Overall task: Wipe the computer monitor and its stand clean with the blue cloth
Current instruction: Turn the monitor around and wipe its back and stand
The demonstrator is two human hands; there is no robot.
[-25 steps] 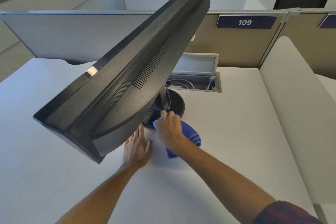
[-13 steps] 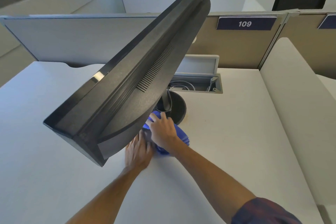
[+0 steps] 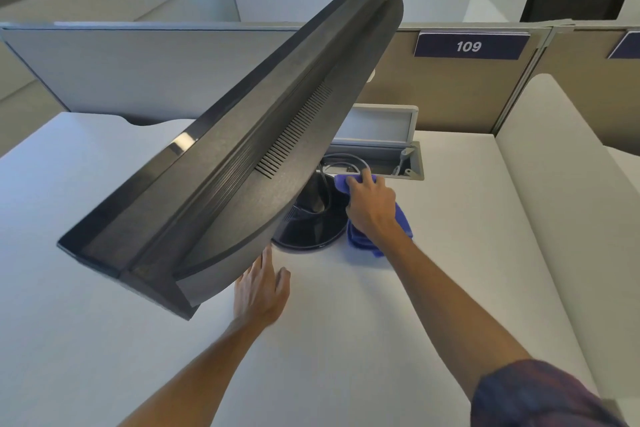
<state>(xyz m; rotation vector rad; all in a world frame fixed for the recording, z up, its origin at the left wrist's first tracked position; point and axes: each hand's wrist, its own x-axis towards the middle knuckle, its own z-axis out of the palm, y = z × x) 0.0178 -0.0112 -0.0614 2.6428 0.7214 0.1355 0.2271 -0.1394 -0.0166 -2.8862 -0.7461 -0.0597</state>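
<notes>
Two hands work on one white counter (image 3: 433, 270), which fills most of the view. Over its middle, the dark monitor (image 3: 249, 163) leans across from 8 o'clock up to 1 o'clock, with its back and vent slots toward the camera. It hides the upper part of the round black stand base (image 3: 308, 222), which sits just below the centre of the monitor. Behind the base, at 12 o'clock, an open cable tray (image 3: 391, 156) is set into the counter. The right hand (image 3: 372, 208) lies at 3 o'clock of the base, fingers curled over the blue cloth (image 3: 381, 236), pressing it against the base edge. The left hand (image 3: 261, 291) rests flat on the counter at 6 o'clock of the base, fingers straight and close together, their tips under the monitor edge.
</notes>
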